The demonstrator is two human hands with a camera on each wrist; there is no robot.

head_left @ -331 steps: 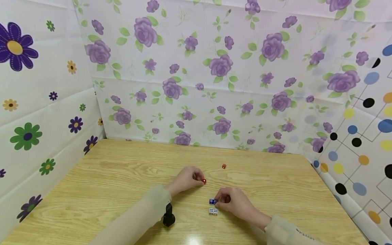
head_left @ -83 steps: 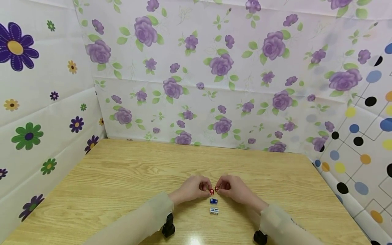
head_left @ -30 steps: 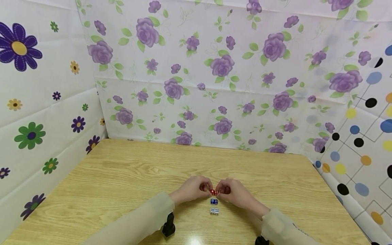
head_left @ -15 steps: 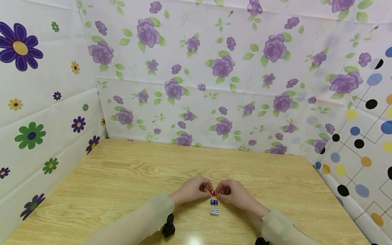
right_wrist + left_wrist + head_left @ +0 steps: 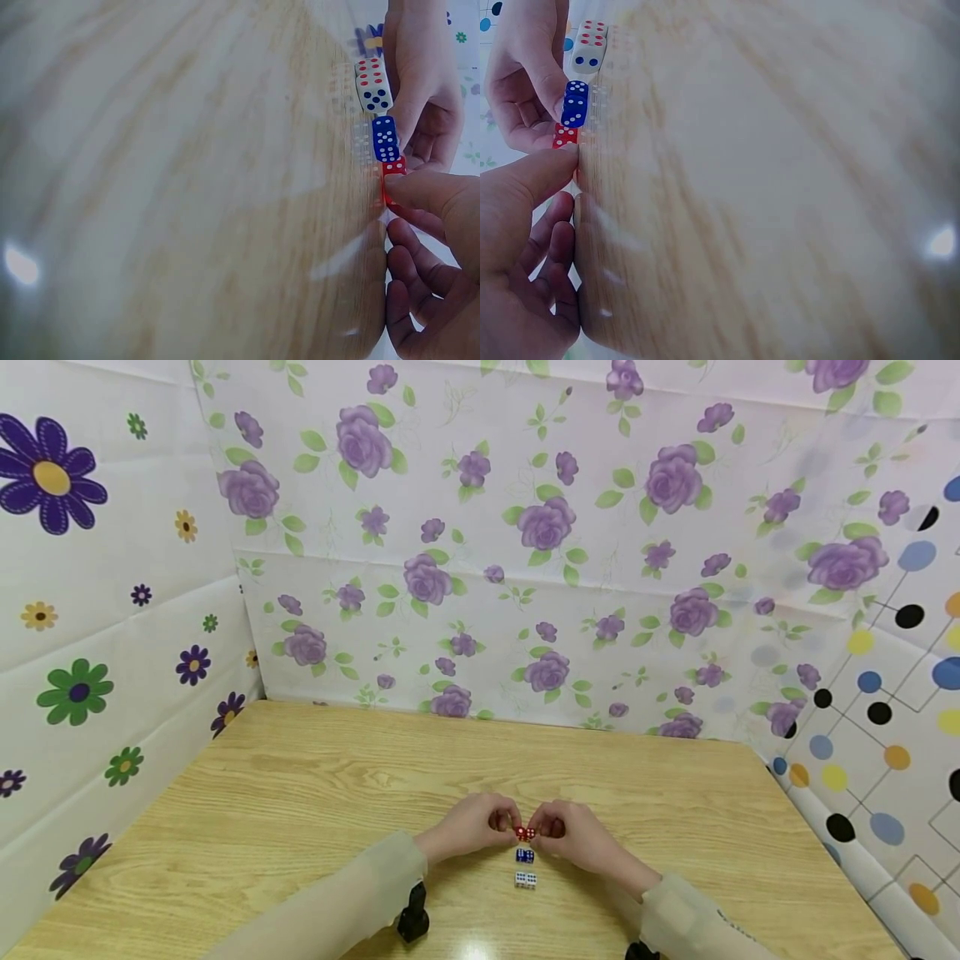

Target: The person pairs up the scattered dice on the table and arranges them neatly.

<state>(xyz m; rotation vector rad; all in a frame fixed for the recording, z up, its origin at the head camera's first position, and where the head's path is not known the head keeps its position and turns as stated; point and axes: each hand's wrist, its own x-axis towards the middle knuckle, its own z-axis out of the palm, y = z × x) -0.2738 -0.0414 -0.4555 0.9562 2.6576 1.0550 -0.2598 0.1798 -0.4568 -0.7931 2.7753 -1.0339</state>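
Observation:
Two red dice sit side by side at the far end of a short column of dice. My left hand [image 5: 474, 822] pinches the left red die [image 5: 521, 832] between thumb and finger. On the other side, my right hand [image 5: 577, 833] pinches the right red die [image 5: 531, 833]. Just nearer to me lies a pair of blue dice [image 5: 525, 856], and nearer still a pair of white dice [image 5: 526, 880]. Both wrist views show the white dice [image 5: 590, 46], the blue dice [image 5: 385, 139] and part of the red [image 5: 394, 166], which the fingertips partly cover.
All the dice are on a wood-grain table [image 5: 337, 777]. Patterned cloths stand at its back [image 5: 480, 610], left and right sides. A black wrist-camera mount [image 5: 412, 914] hangs under the left sleeve.
Earlier, one red die lay farther back and my right hand was at the blue dice. Since then my right hand has taken that die, and both red dice have come together behind the blue pair.

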